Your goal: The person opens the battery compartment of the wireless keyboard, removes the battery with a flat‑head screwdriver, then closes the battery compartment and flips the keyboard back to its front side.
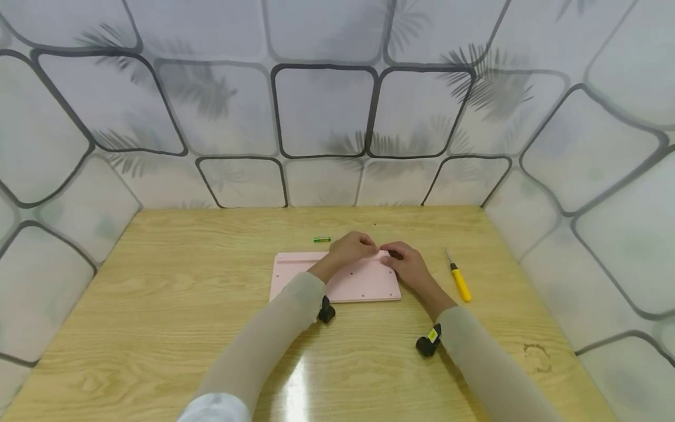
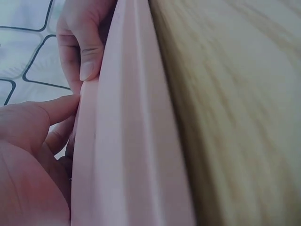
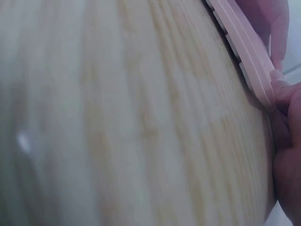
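A pink keyboard (image 1: pixel 337 284) lies face down on the table, small screw holes dotting its back and a raised ridge along its far side. Its pale keys (image 3: pixel 245 75) show underneath in the right wrist view. My left hand (image 1: pixel 354 247) reaches over the back to the far edge, pinching it between thumb and fingers near the right end. Close beside it, my right hand (image 1: pixel 408 264) grips the far right corner, with the thumb (image 2: pixel 89 63) on top of the edge and fingers beneath. The fingers behind the edge are partly hidden.
A green battery (image 1: pixel 321 239) lies just beyond the keyboard. To the right is a screwdriver (image 1: pixel 461 284) with a yellow handle, its tip pointing away. The wooden table (image 1: pixel 158 305) is bounded by patterned walls (image 1: pixel 327 117) at the back and both sides.
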